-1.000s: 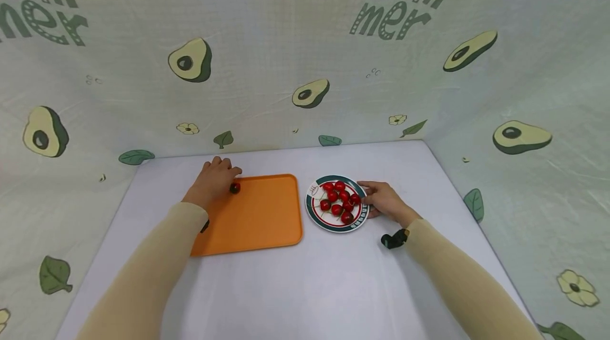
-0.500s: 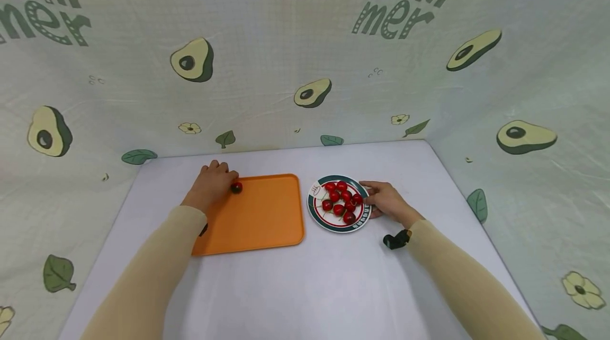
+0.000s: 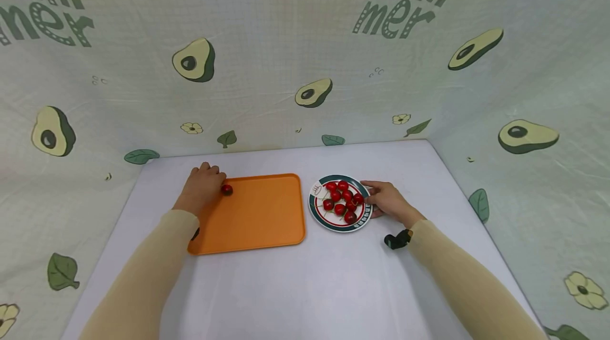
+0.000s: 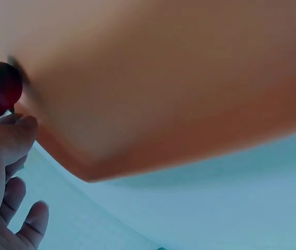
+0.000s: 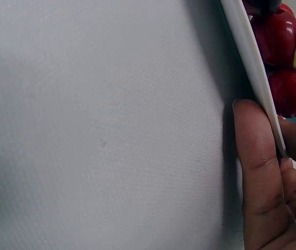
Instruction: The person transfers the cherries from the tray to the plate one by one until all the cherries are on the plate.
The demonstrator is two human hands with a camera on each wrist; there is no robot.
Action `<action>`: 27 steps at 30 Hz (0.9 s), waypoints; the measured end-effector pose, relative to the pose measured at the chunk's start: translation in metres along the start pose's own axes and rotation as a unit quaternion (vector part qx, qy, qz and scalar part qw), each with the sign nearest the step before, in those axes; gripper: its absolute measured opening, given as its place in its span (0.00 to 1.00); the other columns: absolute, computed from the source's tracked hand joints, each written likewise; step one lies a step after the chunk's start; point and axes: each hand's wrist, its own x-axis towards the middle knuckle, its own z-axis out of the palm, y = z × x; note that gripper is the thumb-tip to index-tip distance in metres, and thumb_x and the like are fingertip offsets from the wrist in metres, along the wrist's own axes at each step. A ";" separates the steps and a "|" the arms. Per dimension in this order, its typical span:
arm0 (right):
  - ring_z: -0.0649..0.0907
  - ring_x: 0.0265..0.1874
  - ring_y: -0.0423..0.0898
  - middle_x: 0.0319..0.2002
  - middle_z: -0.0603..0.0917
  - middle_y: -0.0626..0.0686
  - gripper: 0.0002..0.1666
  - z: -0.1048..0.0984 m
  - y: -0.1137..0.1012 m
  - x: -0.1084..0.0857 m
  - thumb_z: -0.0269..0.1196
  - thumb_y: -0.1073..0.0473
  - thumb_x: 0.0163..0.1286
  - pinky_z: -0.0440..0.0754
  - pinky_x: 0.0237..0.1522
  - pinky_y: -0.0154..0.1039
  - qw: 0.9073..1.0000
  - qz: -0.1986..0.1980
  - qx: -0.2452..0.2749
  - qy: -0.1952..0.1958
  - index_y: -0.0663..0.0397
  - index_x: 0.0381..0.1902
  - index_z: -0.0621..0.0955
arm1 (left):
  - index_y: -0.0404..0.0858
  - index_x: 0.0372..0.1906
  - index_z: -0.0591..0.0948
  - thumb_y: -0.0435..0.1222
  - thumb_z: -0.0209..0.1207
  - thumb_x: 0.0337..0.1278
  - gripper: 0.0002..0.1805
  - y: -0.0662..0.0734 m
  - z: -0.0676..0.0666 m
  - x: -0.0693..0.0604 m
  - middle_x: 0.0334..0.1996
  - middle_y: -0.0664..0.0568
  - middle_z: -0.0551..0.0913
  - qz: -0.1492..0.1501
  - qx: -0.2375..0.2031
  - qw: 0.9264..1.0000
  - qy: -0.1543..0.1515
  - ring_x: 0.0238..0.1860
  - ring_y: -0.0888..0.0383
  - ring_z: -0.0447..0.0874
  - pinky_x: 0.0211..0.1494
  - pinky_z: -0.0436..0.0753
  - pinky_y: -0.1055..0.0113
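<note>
By its stem, a dark red cherry (image 3: 226,189) is pinched between the thumb and finger of my left hand (image 3: 201,187). It is over the far left corner area of an orange tray (image 3: 267,213); in the left wrist view the cherry (image 4: 1,89) shows just beyond the thumb tip. My right hand (image 3: 389,205) holds the right rim of a round plate (image 3: 316,207) with a green border. Several red cherries (image 3: 339,209) with stems lie on that plate. From the right wrist, one finger (image 5: 255,135) presses against the plate's underside and the thumb lies over its rim.
Tray and plate sit side by side on a white table (image 3: 295,287), with a narrow gap between them. A pale cloth (image 3: 257,117) printed with avocados and leaves hangs behind and at the sides. A black wrist device (image 3: 397,239) is strapped below my right hand.
My left hand has moved left and slightly nearer, carrying the cherry along the tray's far left part. The right hand and the plate stay in place.
</note>
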 end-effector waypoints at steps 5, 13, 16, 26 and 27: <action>0.87 0.38 0.51 0.63 0.75 0.67 0.38 0.000 -0.001 0.000 0.59 0.67 0.76 0.91 0.38 0.46 1.000 -0.001 -0.006 0.002 0.50 0.81 0.66 | 0.34 0.53 0.86 0.24 0.66 0.65 0.14 -0.003 0.004 -0.002 0.47 0.40 0.83 -0.003 0.005 1.000 -0.008 0.51 0.40 0.73 0.61 0.77 0.41; 0.87 0.38 0.51 0.64 0.75 0.67 0.37 0.000 -0.001 0.000 0.60 0.66 0.77 0.91 0.38 0.46 1.000 0.001 -0.004 0.002 0.49 0.81 0.66 | 0.34 0.53 0.86 0.25 0.68 0.64 0.14 -0.007 0.003 -0.009 0.46 0.40 0.84 -0.012 -0.002 1.000 0.001 0.50 0.40 0.72 0.60 0.77 0.42; 0.87 0.38 0.51 0.64 0.75 0.66 0.37 0.000 0.000 0.000 0.60 0.66 0.77 0.91 0.38 0.45 1.000 0.001 -0.006 0.004 0.49 0.81 0.67 | 0.34 0.53 0.86 0.25 0.68 0.64 0.14 -0.009 0.003 -0.012 0.46 0.40 0.84 -0.015 0.005 1.000 0.010 0.51 0.41 0.73 0.61 0.77 0.42; 0.86 0.39 0.51 0.63 0.75 0.66 0.37 0.000 0.000 0.000 0.60 0.66 0.77 0.90 0.37 0.45 1.000 0.001 -0.011 0.004 0.49 0.81 0.67 | 0.34 0.52 0.86 0.32 0.66 0.70 0.11 -0.009 -0.002 -0.019 0.47 0.42 0.86 -0.018 0.010 1.000 0.017 0.50 0.41 0.74 0.60 0.78 0.44; 0.86 0.39 0.51 0.64 0.75 0.67 0.37 0.000 0.000 0.000 0.60 0.66 0.77 0.90 0.37 0.45 1.000 0.001 -0.010 0.003 0.49 0.81 0.66 | 0.34 0.53 0.86 0.33 0.66 0.70 0.11 -0.009 -0.002 -0.020 0.47 0.42 0.86 -0.016 0.013 1.000 0.019 0.50 0.41 0.74 0.61 0.78 0.44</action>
